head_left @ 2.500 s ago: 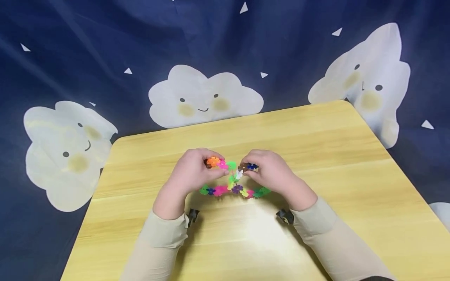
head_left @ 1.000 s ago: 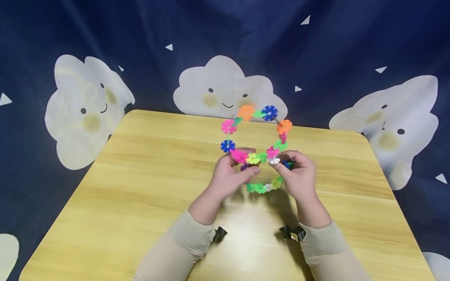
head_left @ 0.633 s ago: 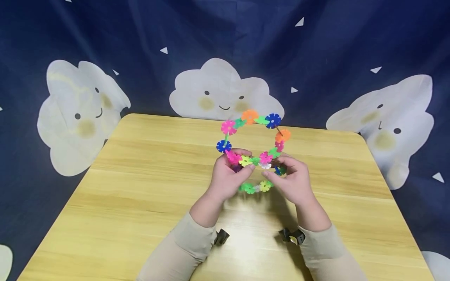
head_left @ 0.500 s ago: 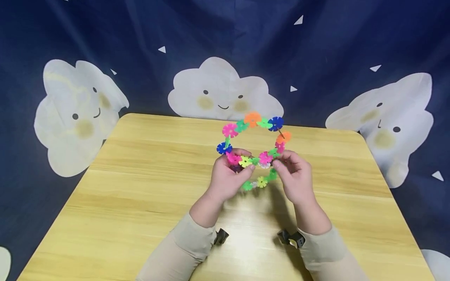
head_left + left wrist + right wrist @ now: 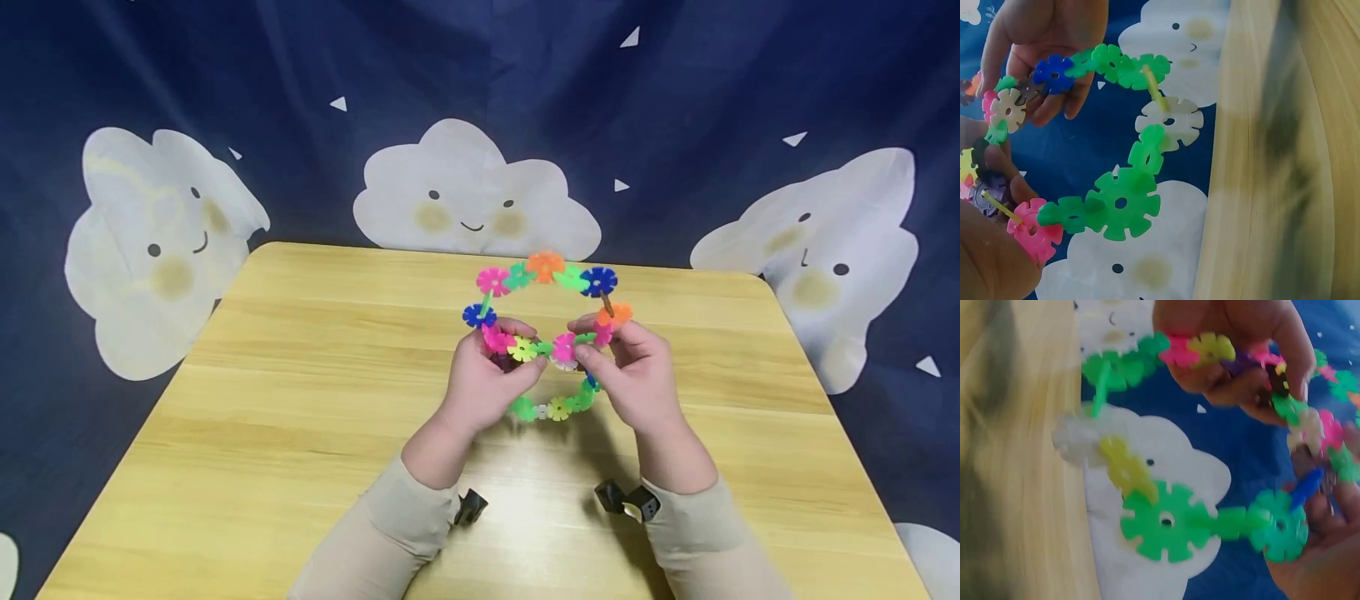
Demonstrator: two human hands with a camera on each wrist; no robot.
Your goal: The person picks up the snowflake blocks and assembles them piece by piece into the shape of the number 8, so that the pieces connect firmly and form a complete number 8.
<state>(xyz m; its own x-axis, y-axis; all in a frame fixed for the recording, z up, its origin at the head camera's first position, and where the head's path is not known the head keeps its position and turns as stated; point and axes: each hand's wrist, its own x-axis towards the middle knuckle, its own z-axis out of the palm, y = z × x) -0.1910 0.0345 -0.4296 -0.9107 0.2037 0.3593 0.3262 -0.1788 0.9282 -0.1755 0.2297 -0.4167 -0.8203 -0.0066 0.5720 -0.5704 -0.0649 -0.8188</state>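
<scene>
Colourful snowflake building discs are joined into two loops, one above the other in the head view. An orange disc (image 5: 546,267) tops the upper loop; a yellow disc (image 5: 558,408) lies in the lower one. My left hand (image 5: 480,379) grips the left side of the join, its thumb by a green disc. On the right of the join, my right hand (image 5: 639,375) pinches the chain, thumb against a pink disc (image 5: 564,347). The left wrist view shows the lower loop hanging with a large green disc (image 5: 1120,203); in the right wrist view another green disc (image 5: 1166,520) hangs there.
Below the hands is a wood-grain table (image 5: 300,375). A dark blue curtain (image 5: 300,67) with smiling cloud prints hangs behind its far edge. Small black devices (image 5: 471,506) sit at both wrists.
The loops have come up from a lower, bunched position into an upright view. Lately the right thumb has lifted and pressed back onto the chain, and the upper loop has tipped down slightly.
</scene>
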